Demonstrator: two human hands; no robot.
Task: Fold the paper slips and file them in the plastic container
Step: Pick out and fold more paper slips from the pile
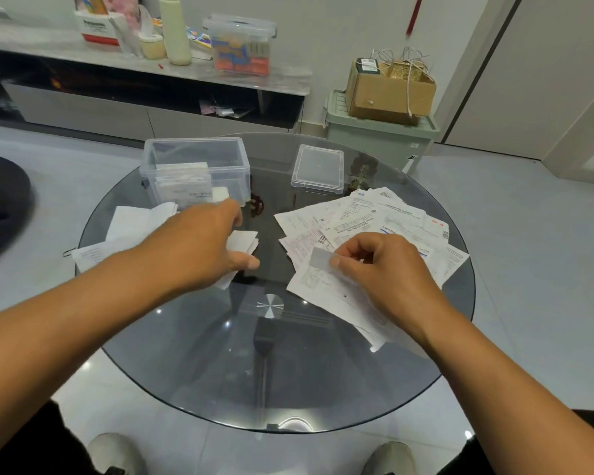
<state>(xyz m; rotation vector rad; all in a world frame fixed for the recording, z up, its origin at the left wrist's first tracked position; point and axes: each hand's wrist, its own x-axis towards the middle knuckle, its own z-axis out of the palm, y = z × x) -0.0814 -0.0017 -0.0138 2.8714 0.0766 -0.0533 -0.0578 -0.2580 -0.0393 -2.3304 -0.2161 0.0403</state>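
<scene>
Step in hand: filing. Left hand (216, 241) holds a folded slip (242, 242) just before the open plastic container (195, 166) on the worktop (186, 337). Right hand (384, 269) pinches a slip (321, 260) on the unfolded pile (374, 217). Next move likely needs the folded slip lifted over the container's rim.

Even indoor light, glare spots, wide-angle edge distortion.
</scene>
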